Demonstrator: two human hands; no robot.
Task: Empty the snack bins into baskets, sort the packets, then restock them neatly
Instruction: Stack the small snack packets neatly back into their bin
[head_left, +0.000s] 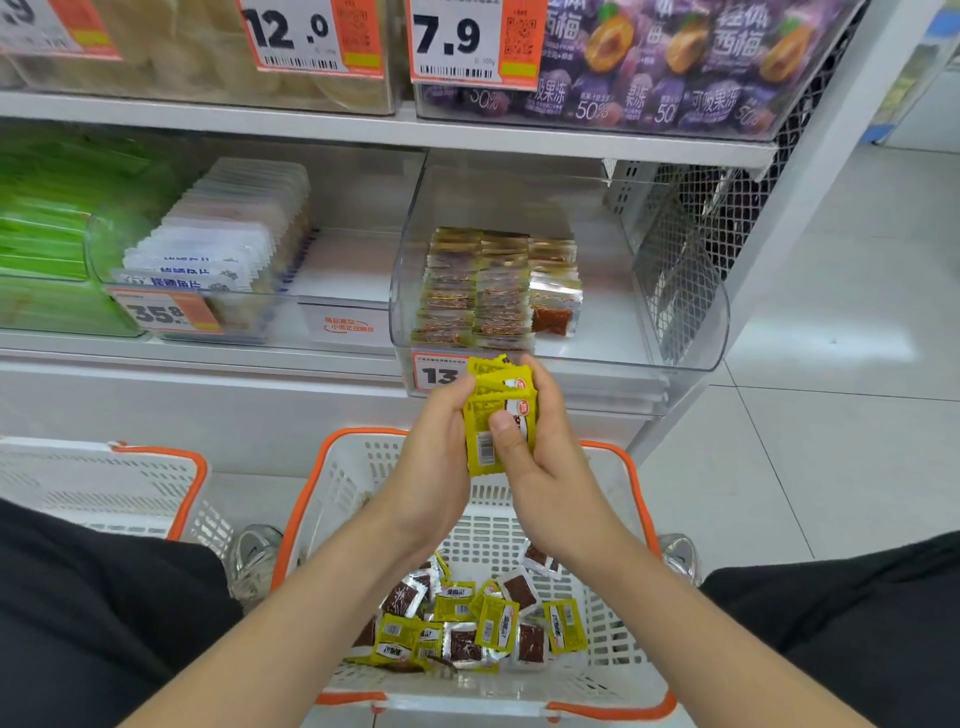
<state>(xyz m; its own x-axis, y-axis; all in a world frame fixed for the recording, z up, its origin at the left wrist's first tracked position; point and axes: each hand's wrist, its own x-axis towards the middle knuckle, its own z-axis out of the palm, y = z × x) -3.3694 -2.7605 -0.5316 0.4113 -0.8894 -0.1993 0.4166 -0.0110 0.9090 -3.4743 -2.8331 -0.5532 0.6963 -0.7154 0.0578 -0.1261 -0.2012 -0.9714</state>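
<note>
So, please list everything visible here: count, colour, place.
held packets: small stack, yellow, between both hands
binned packets: three rows, yellow-brown, in clear bin
clear bin: one, transparent, lower shelf
loose packets: many, yellow and brown, in near basket
near basket: one, white with orange rim, under the hands
second basket: one, same colours, left
white packets: one row, white, left bin
green packs: many, green, far left
purple packs: several, purple, upper shelf
left hand: one, holds the stack
right hand: one, holds the stack

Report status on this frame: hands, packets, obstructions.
Left hand, right hand both grip stack of yellow foil snack packets. Clear plastic bin partly restocked; loose packets lie in white orange-rimmed basket. Nothing blocking.
</note>
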